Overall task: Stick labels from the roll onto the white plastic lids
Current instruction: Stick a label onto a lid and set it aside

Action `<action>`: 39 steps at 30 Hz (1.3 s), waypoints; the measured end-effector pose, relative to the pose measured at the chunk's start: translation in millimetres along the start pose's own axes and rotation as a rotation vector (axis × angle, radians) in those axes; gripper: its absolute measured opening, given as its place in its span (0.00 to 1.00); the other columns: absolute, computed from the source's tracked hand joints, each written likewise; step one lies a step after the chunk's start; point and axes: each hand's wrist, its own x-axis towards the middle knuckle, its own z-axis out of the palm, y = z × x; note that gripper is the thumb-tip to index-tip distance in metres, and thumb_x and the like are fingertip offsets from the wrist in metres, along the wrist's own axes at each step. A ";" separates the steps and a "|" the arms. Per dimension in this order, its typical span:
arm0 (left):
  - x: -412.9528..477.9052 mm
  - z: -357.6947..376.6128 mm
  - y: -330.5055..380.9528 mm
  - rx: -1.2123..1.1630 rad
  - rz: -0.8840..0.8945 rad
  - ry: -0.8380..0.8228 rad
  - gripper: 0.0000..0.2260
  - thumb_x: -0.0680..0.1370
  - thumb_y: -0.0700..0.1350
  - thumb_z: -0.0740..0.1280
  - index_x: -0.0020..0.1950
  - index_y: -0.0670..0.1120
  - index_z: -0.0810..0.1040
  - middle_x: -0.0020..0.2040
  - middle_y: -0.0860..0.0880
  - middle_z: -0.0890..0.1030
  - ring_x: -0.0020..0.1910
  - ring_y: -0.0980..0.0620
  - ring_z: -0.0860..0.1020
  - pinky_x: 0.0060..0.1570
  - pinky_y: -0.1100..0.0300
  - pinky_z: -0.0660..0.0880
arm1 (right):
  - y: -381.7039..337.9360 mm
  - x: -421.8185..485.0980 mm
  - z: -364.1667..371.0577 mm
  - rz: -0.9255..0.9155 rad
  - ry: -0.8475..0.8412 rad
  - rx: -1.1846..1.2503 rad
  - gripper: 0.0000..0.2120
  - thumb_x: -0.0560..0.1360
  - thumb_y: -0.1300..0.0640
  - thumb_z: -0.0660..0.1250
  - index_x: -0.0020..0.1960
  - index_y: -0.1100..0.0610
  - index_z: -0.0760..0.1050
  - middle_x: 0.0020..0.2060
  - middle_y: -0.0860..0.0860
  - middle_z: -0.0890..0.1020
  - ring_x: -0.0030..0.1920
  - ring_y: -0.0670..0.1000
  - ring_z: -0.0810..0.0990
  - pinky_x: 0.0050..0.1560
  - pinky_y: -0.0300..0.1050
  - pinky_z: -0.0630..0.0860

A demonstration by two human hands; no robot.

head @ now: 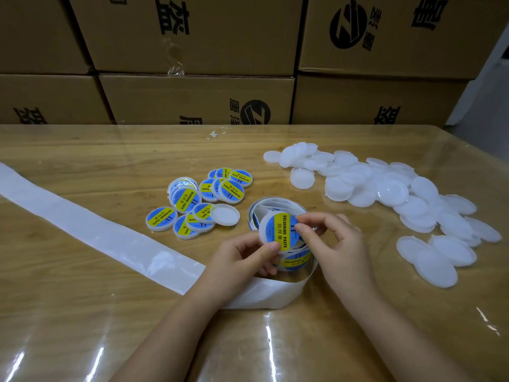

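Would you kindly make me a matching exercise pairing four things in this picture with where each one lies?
Things:
1. plain white lids
2. labelled lids
3. empty backing strip
4. cardboard boxes

Places:
A. stacked along the back
B. heaped on the right
C. trailing off to the left
D. clustered just left of the roll

Pairs: 1-B, 2-D, 3-C, 4-A

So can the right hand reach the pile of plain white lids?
Probably yes: the pile of plain white lids lies on the table beside the right hand, nothing between. But it is busy pinching the label on the lid that the left hand holds.
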 end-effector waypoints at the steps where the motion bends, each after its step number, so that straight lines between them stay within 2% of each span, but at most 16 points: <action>1: 0.0 0.1 0.0 0.003 0.000 -0.001 0.07 0.70 0.51 0.66 0.40 0.49 0.81 0.32 0.51 0.81 0.32 0.57 0.79 0.34 0.68 0.74 | -0.6 -0.5 0.1 -0.008 0.005 -0.014 0.08 0.69 0.51 0.68 0.40 0.37 0.74 0.41 0.27 0.77 0.44 0.43 0.75 0.57 0.57 0.70; 8: -0.3 0.5 -0.5 0.011 0.002 -0.003 0.09 0.70 0.51 0.66 0.42 0.47 0.80 0.33 0.52 0.81 0.32 0.57 0.79 0.35 0.67 0.75 | 2.9 -2.1 1.2 -0.051 0.014 -0.066 0.05 0.68 0.50 0.67 0.40 0.40 0.75 0.40 0.32 0.79 0.42 0.43 0.74 0.56 0.47 0.65; 10: -0.4 0.6 -0.8 0.015 0.005 -0.006 0.09 0.70 0.51 0.66 0.42 0.47 0.80 0.32 0.52 0.81 0.32 0.57 0.79 0.35 0.67 0.75 | 3.9 -2.2 1.6 -0.061 0.016 -0.089 0.03 0.68 0.51 0.68 0.40 0.43 0.78 0.34 0.36 0.78 0.41 0.43 0.74 0.55 0.47 0.65; 13: -0.3 0.5 -1.1 0.015 0.009 -0.013 0.08 0.71 0.51 0.66 0.42 0.47 0.80 0.32 0.52 0.81 0.32 0.57 0.79 0.35 0.67 0.75 | 4.7 -2.2 2.4 -0.066 0.022 -0.125 0.03 0.68 0.52 0.68 0.41 0.49 0.80 0.33 0.36 0.77 0.40 0.44 0.74 0.55 0.49 0.65; 17: -0.3 -0.2 -1.6 0.020 0.019 -0.020 0.08 0.71 0.51 0.66 0.43 0.49 0.81 0.33 0.53 0.81 0.32 0.57 0.79 0.35 0.67 0.75 | 4.5 -2.1 2.7 -0.052 0.031 -0.107 0.02 0.68 0.52 0.68 0.40 0.45 0.79 0.33 0.36 0.78 0.40 0.44 0.74 0.55 0.48 0.65; 20: 0.3 -0.5 -2.2 0.023 0.023 -0.018 0.07 0.71 0.51 0.66 0.43 0.49 0.81 0.33 0.53 0.81 0.32 0.57 0.79 0.35 0.66 0.75 | 3.9 -2.0 2.4 -0.041 0.031 -0.079 0.05 0.68 0.51 0.68 0.40 0.41 0.75 0.37 0.33 0.79 0.41 0.44 0.74 0.55 0.48 0.65; 23: 1.0 0.0 -3.3 0.022 0.031 -0.018 0.06 0.71 0.50 0.66 0.42 0.51 0.81 0.33 0.53 0.81 0.32 0.57 0.79 0.35 0.66 0.75 | 4.0 -2.1 2.3 -0.044 0.039 -0.090 0.07 0.69 0.54 0.71 0.40 0.42 0.76 0.35 0.35 0.79 0.41 0.45 0.74 0.56 0.53 0.67; 26: 1.2 -0.3 -3.7 0.025 0.037 -0.021 0.06 0.71 0.50 0.66 0.42 0.51 0.81 0.34 0.52 0.82 0.32 0.57 0.79 0.34 0.67 0.75 | 4.1 -2.3 1.9 -0.034 0.036 -0.087 0.13 0.70 0.59 0.74 0.40 0.42 0.77 0.40 0.31 0.78 0.42 0.45 0.75 0.58 0.55 0.68; 30: 1.5 -0.5 -4.2 0.039 0.044 -0.015 0.07 0.71 0.49 0.67 0.43 0.48 0.81 0.34 0.52 0.82 0.32 0.57 0.79 0.35 0.66 0.75 | 5.3 -1.8 1.6 -0.030 0.042 -0.091 0.10 0.69 0.60 0.74 0.41 0.46 0.79 0.34 0.34 0.78 0.40 0.45 0.75 0.56 0.60 0.69; 33: 1.3 0.1 -4.1 0.052 0.064 -0.013 0.07 0.70 0.49 0.67 0.42 0.47 0.81 0.34 0.52 0.81 0.31 0.57 0.79 0.34 0.66 0.75 | 5.0 -1.3 1.9 -0.019 0.036 -0.089 0.11 0.70 0.60 0.74 0.40 0.43 0.78 0.38 0.31 0.78 0.42 0.45 0.75 0.57 0.59 0.69; 35: 1.1 0.3 -3.6 0.052 0.067 -0.014 0.08 0.70 0.49 0.67 0.42 0.45 0.81 0.34 0.53 0.81 0.31 0.58 0.78 0.35 0.66 0.75 | 6.0 -1.9 2.3 -0.036 0.037 -0.107 0.09 0.69 0.60 0.74 0.41 0.46 0.79 0.33 0.35 0.78 0.40 0.44 0.76 0.57 0.59 0.69; 39: 1.2 0.5 -3.9 0.076 0.091 -0.016 0.08 0.71 0.48 0.67 0.42 0.44 0.80 0.34 0.54 0.80 0.31 0.58 0.78 0.35 0.67 0.74 | 7.4 -2.0 3.1 -0.059 0.041 -0.139 0.07 0.69 0.60 0.75 0.41 0.49 0.80 0.33 0.35 0.76 0.41 0.46 0.77 0.56 0.56 0.68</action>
